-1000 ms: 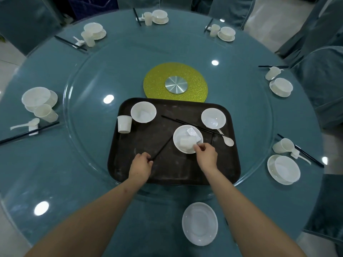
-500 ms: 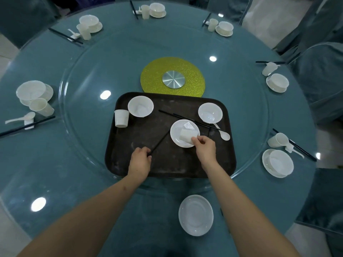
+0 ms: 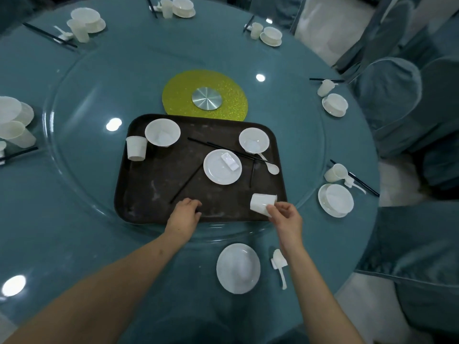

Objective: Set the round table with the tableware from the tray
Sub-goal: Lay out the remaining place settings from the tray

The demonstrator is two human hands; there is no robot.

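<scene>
A dark brown tray (image 3: 154,192) lies on the glass turntable in front of me. It holds a white cup (image 3: 136,148), two bowls (image 3: 162,132) (image 3: 253,140), a plate (image 3: 218,171) with a chopstick rest (image 3: 231,162) on it, black chopsticks (image 3: 223,148), a loose chopstick (image 3: 186,183) and a spoon (image 3: 270,166). My right hand (image 3: 288,218) pinches a second white cup (image 3: 262,203), tilted on its side, over the tray's near right corner. My left hand (image 3: 185,213) rests on the tray's near edge with loosely curled fingers, just right of the loose chopstick's end, holding nothing.
On the teal tablecloth near me lie a white plate (image 3: 238,268) and a spoon on its rest (image 3: 279,264). Several set places ring the table; the nearest is a bowl on a plate (image 3: 335,200) at right. A gold disc (image 3: 178,95) marks the centre. Covered chairs stand at right.
My right hand lifted the cup off the tray's plate and drew it toward the near right corner. My left hand stayed at the tray's near edge.
</scene>
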